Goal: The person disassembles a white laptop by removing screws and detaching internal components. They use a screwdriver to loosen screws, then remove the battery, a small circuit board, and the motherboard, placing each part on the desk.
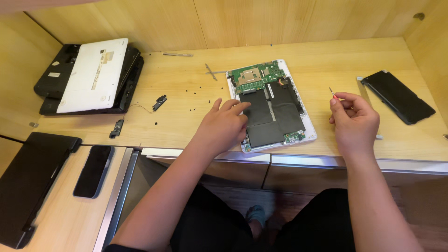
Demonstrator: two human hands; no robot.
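From the head camera, the left hand (224,125) lies flat, fingers spread, on the opened white laptop with a black battery and green board (270,105), mid wooden desk (186,112). The right hand (353,120) pinches a small red-tipped screwdriver (332,93) beside it

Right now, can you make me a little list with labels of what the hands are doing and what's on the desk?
left hand: flat on the black battery of the opened laptop
right hand: pinching a small screwdriver, tip up
laptop inside: green circuit board above the battery
loose bits: tiny black screws scattered on the wooden desk
far left: stacked laptops
far right: black panel
lower left: dark phone
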